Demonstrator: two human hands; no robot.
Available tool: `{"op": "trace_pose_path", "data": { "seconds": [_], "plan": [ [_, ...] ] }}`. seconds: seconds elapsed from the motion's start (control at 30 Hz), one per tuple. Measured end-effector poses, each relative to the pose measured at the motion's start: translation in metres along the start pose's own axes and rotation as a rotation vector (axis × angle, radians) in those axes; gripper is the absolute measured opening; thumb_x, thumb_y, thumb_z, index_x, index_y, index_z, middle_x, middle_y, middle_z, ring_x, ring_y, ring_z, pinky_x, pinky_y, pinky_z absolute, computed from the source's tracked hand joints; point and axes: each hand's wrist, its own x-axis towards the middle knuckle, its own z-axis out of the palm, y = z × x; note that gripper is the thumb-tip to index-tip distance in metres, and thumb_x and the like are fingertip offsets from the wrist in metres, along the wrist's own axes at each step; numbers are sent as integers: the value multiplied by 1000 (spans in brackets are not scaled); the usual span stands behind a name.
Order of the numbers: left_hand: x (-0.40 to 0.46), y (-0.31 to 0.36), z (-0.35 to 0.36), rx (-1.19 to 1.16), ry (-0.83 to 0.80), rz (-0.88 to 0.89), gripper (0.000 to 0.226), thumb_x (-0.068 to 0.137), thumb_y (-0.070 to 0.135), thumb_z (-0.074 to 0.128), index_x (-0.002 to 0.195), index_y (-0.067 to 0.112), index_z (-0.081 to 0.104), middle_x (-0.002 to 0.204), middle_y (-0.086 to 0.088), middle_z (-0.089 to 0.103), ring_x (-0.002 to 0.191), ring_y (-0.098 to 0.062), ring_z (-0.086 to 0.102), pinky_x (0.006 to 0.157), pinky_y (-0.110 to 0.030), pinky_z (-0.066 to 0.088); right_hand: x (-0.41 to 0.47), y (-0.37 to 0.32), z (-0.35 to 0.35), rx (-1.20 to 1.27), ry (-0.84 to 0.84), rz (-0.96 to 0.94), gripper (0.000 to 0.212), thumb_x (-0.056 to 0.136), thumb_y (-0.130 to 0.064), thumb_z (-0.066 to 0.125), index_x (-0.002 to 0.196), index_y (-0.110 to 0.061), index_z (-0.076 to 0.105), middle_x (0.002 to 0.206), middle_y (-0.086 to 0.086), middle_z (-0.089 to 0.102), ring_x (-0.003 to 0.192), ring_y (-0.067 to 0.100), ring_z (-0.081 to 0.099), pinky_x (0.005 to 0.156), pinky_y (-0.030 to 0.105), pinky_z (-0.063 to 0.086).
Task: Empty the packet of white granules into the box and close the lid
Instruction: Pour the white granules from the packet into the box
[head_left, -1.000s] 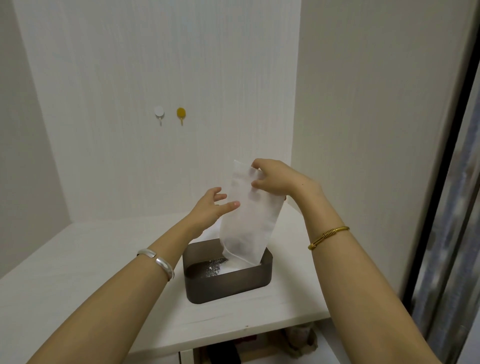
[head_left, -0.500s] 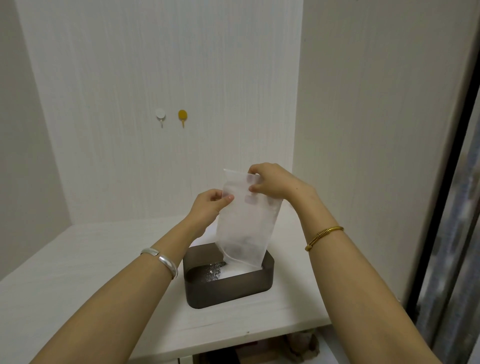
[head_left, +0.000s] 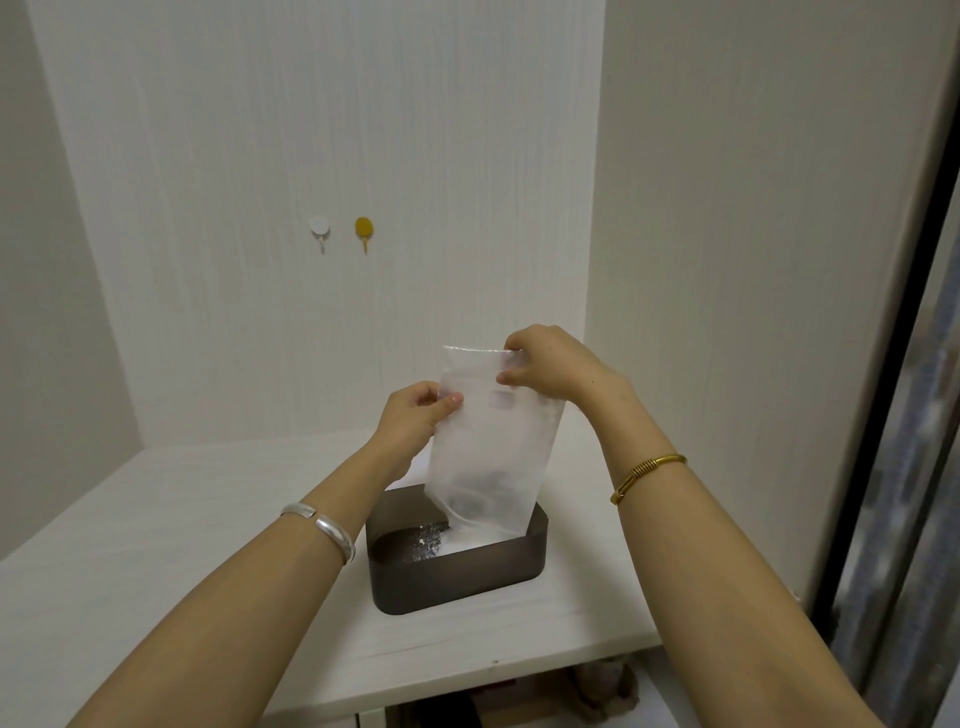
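A translucent white packet (head_left: 493, 436) hangs upside down over a dark brown open box (head_left: 457, 577) on the white shelf. Its lower end dips inside the box's rim. My left hand (head_left: 415, 415) pinches the packet's left edge between thumb and fingers. My right hand (head_left: 550, 369) pinches its top right corner. White granules (head_left: 431, 540) lie scattered on the box's floor, with a white heap under the packet. No lid is visible.
The white shelf (head_left: 156, 545) is boxed in by a back wall and side panels. Two small hooks, a white hook (head_left: 319, 231) and a yellow hook (head_left: 363, 231), are stuck on the back wall. Clutter shows below the shelf's front edge.
My left hand went from fingers spread beside the packet to pinching its left edge. The packet swung from tilted to nearly upright over the box.
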Motion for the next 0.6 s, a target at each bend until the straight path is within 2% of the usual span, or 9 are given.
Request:
{"op": "trace_pose_path", "data": {
  "seconds": [0.17,0.27,0.37,0.43,0.5,0.6],
  "plan": [
    [-1,0,-2,-60,-15,4,9,88,13,61,89,4,62,87,-7,63,82,-21,60,80,-31,51,1,4,0,44,59,12,28,82,-27,62,103,-8,64,101,8,65,86,25,57,64,30,43],
    [-2,0,-3,-57,-13,-7,12,88,14,61,92,3,62,86,-8,63,78,-20,59,75,-30,51,-2,14,5,179,93,20,21,82,-26,62,98,-12,65,94,3,62,80,19,55,57,25,41],
    [-5,-1,-4,-63,-8,-16,8,88,13,60,82,10,64,82,-4,64,75,-17,59,72,-28,49,-11,29,18,497,195,70,20,82,-26,65,100,-18,64,89,-4,61,81,12,58,56,20,41],
    [-5,-4,-6,-61,-6,-19,9,89,14,60,81,12,64,83,-3,65,78,-20,58,77,-32,47,-19,38,31,761,235,125,28,82,-22,66,109,-16,62,95,-1,62,84,12,60,59,20,47],
    [-5,-6,-7,-58,-2,-25,9,89,15,59,84,11,65,86,-4,65,85,-23,57,82,-37,44,-26,43,46,973,227,157,31,85,-18,65,114,-10,60,98,2,64,84,13,62,57,17,51],
    [-6,-10,-9,-60,10,-31,12,90,17,58,82,13,66,89,-5,65,90,-25,55,82,-39,42,-31,45,58,1215,248,191,26,86,-14,64,112,-10,63,99,4,68,93,20,65,70,26,53]
  ]
}}
